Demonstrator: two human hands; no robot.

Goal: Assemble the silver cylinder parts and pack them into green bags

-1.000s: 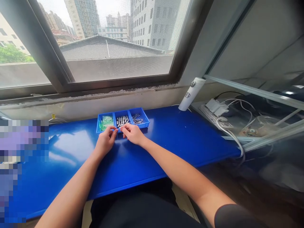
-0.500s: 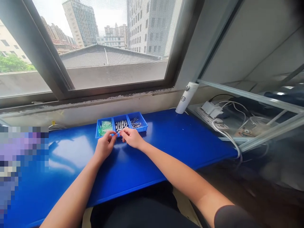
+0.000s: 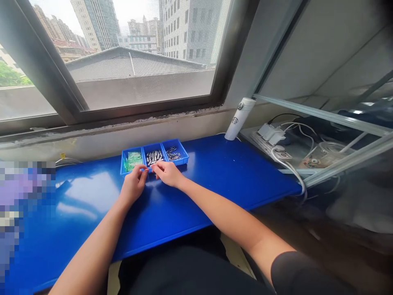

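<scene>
My left hand [image 3: 134,182] is at the front edge of a blue bin [image 3: 125,171] that holds green-and-clear slim pieces [image 3: 134,159]. Its thumb and forefinger are pinched together, and anything between them is too small to make out. Close beside it, my right hand [image 3: 167,173] is also closed in a pinch, before the middle blue bin [image 3: 152,146] with short black-and-silver cylinders [image 3: 154,156]. What its fingertips hold is hidden. The right blue bin [image 3: 184,155] contains thin metal pieces [image 3: 173,154].
A white bottle [image 3: 240,119] stands at the back right of the blue table [image 3: 208,176]. Right of it, a power strip [image 3: 270,141] with plugs and white cables lies behind a metal frame [image 3: 322,116]. The window wall [image 3: 123,141] borders the back.
The camera view has shifted slightly, so the scene sits a little higher and further left. Both hands stay close together at the bins, still pinching.
</scene>
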